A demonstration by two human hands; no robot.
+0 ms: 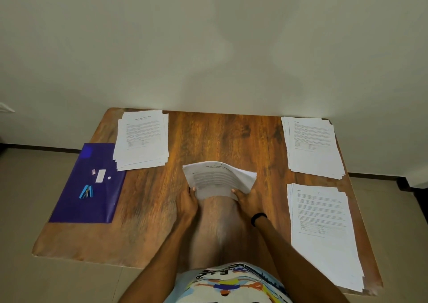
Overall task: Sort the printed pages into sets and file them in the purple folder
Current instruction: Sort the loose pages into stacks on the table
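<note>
The left hand (189, 202) pinches the near left corner of a sheaf of pages (218, 177), its thumb pressed on the top sheet and its other fingers hidden under the paper; the right hand (246, 198) holds the near right corner the same way, with a black wristband (259, 218) on its wrist. The sheaf is printed side up and bows upward between the two grips; its far edges fan out slightly, and whether they touch the wood cannot be told. It sits over the middle of the wooden table (217, 136), just beyond the person's patterned shirt (231, 284).

To the left, at the far corner, lies the far left pile (142, 138) of printed pages, loosely squared; its near left corner overlaps the purple folder (76, 207). The folder lies flat and closed on the left edge of the table, well apart from the hands. On it rest a blue stapler (86, 192), a small white slip (100, 176), a tiny purple box (93, 171) and a white dot (109, 177).

To the right lie two more stacks, close together but apart: the far right pile (312, 147) at the far corner, and the near right pile (324, 233) along the right edge, both face up and slightly fanned.
</note>
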